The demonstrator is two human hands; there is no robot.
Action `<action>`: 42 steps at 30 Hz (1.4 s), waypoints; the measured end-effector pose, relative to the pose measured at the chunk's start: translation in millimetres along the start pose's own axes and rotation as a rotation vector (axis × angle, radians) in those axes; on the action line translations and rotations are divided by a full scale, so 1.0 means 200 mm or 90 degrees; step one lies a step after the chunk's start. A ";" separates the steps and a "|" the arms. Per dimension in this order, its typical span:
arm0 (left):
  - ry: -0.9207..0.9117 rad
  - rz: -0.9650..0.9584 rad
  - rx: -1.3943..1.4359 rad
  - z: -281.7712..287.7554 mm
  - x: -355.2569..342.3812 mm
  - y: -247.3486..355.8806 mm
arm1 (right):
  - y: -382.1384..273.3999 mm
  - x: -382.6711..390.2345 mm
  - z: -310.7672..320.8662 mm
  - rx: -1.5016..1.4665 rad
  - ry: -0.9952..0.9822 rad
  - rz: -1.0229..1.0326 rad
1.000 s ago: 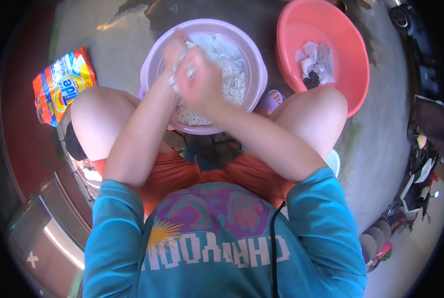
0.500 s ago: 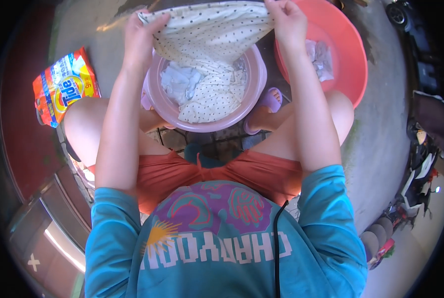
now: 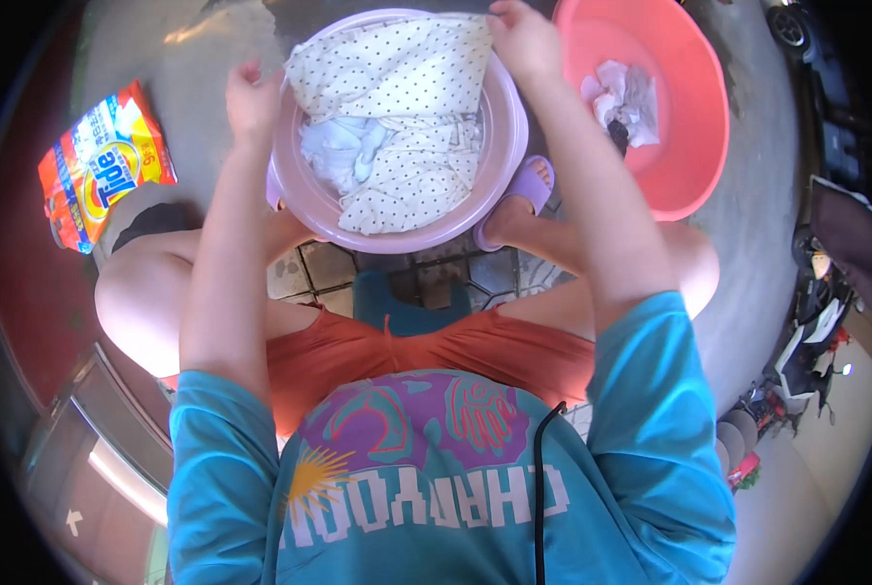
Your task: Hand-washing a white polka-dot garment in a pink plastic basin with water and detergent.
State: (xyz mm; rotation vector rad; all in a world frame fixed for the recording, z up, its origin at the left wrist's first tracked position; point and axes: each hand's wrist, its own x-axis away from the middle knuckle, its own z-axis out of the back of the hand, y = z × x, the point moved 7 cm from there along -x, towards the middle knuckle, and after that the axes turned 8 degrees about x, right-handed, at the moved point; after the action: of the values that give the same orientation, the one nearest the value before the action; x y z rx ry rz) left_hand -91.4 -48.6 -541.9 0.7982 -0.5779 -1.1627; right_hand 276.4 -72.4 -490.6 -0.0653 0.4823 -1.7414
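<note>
A cream cloth with black dots (image 3: 387,63) lies across the upper part of a lilac basin (image 3: 404,244), over more dotted cloth and some pale blue fabric (image 3: 338,146). My right hand (image 3: 528,44) pinches the cloth's upper right corner. My left hand (image 3: 252,102), fingers curled, is beside the cloth's left edge at the basin's rim; whether it grips anything is unclear.
A red tub (image 3: 699,127) with small garments (image 3: 631,97) stands at right. An orange detergent bag (image 3: 70,195) lies at left. My legs and lilac slippers (image 3: 522,185) surround the basin, with a teal stool (image 3: 406,307) beneath me. Parked scooters (image 3: 811,341) line the right edge.
The dotted cloth was bunched in both hands, then stretched wide and raised beyond the basin; now it lies lower over the basin. My left hand has moved left and down.
</note>
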 end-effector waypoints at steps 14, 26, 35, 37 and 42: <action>-0.447 -0.309 -0.083 -0.66 0.87 0.04 | 0.15 0.71 -0.62 0.012 -0.327 -0.103; -0.483 0.224 0.620 -0.30 0.86 0.43 | -0.18 0.55 0.12 -0.598 -0.355 -0.254; -0.511 0.358 1.129 0.04 0.88 0.62 | -0.39 0.79 0.15 -0.784 -0.486 -0.194; -0.491 0.336 1.155 0.08 0.83 0.57 | -0.43 0.81 0.19 -0.770 -0.464 -0.189; -0.328 0.435 1.019 -0.07 0.76 0.30 | -0.43 0.76 0.25 -1.071 -0.326 -0.289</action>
State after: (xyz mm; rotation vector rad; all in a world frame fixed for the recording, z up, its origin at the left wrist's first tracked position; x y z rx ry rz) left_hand 0.5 -179.3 -503.8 1.4119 -2.1230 -0.0220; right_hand 176.1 -217.7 -448.3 -1.8411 1.4606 -1.1613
